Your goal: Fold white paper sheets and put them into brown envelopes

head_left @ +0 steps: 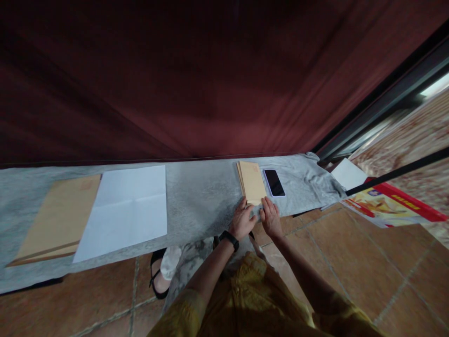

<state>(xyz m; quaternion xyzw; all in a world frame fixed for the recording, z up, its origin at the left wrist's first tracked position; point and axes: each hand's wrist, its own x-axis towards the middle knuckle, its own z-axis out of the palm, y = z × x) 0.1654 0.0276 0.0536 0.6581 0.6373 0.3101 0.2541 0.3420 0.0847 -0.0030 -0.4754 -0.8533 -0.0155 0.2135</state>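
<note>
A small stack of brown paper envelopes [253, 181] lies on the grey cloth, its sheets slightly fanned at the left edge. At its near left corner, my left hand [241, 220], with a black watch [229, 239] on the wrist, has its fingers bent against the stack. Opposite it, my right hand [271, 218] has its fingers against the near right corner. Both thumbs point inward below the near edge. How firmly the fingers grip is partly hidden. Just right of the stack lies a phone [274, 182] with a dark screen.
On the left, a white paper sheet [126, 206] with a fold line overlaps a large brown envelope [61, 215]. A grey cloth [199, 196] covers the narrow surface. Behind hangs a dark red curtain [217, 93]. At right are a dark frame and a colourful printed sheet [389, 206].
</note>
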